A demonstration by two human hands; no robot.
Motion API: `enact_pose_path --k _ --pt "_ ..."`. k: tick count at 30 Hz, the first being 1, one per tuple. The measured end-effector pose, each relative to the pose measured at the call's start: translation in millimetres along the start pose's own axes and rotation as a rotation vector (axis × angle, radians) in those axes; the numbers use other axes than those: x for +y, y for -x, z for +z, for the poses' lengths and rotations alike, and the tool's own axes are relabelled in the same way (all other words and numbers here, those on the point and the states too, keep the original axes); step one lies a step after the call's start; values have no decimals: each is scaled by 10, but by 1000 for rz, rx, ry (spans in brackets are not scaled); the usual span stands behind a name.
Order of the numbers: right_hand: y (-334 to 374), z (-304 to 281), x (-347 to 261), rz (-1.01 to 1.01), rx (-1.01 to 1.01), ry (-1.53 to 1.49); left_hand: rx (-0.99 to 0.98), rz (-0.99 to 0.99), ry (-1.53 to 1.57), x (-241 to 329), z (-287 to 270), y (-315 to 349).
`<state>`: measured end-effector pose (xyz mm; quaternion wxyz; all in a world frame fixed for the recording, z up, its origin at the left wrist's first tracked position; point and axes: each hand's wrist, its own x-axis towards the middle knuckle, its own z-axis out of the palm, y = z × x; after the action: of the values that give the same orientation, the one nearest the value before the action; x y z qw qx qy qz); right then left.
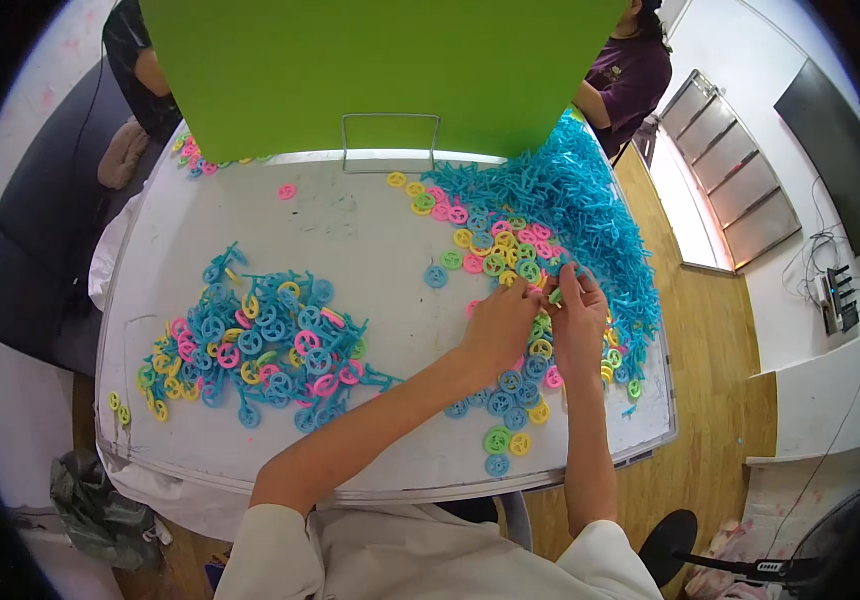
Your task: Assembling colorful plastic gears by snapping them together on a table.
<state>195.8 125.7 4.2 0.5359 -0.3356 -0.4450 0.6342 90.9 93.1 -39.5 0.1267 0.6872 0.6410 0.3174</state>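
My left hand [502,325] reaches across the white table with its fingers pinched together over the loose wheels. What its fingertips hold is hidden. Close beside it, my right hand [578,318] is closed with thumb and fingertips on a small green plastic piece [555,297], seen almost edge-on. Around and under both hands lie loose spoked plastic wheels [500,402] in blue, yellow, pink and green. Behind and right of my right hand rises a big heap of blue branching plastic parts [590,205].
Left on the white table [390,240] lies a pile of blue parts joined with coloured wheels [270,340]. A tall green board [380,70] with a wire stand [390,117] stands at the far edge. People sit behind it, one in a purple shirt [635,75]. A dark sofa [35,210] is at left.
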Motion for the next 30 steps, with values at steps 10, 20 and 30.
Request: enact_pose_path --k 10,20,30 --pt "81 90 100 -191 -37 347 162 -378 989 -325 -801 315" --pt "312 335 91 -190 -330 823 -14 -526 1175 -425 -974 563" --pt "291 336 130 -124 -413 838 86 -386 908 -518 -785 587"
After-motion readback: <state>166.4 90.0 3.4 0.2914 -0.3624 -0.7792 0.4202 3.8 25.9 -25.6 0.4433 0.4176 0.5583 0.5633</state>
